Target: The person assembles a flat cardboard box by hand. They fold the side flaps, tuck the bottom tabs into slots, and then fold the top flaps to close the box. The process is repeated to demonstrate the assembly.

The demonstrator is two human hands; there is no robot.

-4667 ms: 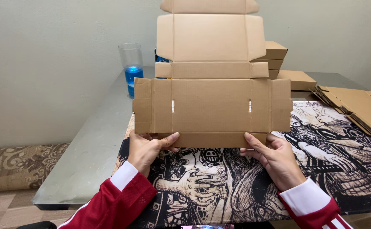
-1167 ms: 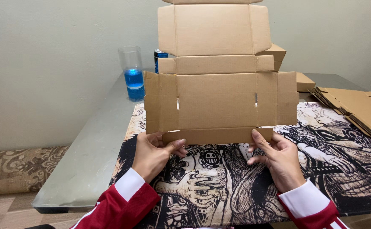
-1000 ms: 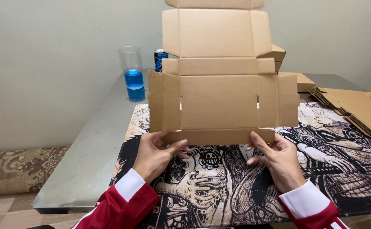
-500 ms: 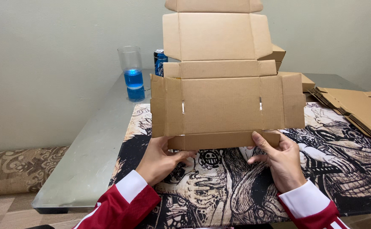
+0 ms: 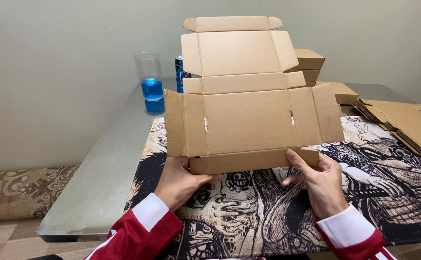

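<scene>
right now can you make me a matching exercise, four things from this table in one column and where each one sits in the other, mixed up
Things:
1. flat unfolded brown cardboard box blank
2. clear glass with blue liquid
3. stack of flat brown cardboard sheets
4. blue drink can

Places:
A. along the right edge of the table
B. mostly hidden behind the raised cardboard, at the back of the table
C. held up by its bottom flap in the left hand and right hand
D. back left of the table, near the wall

Pairs: 1-C, 2-D, 3-A, 4-B
</scene>
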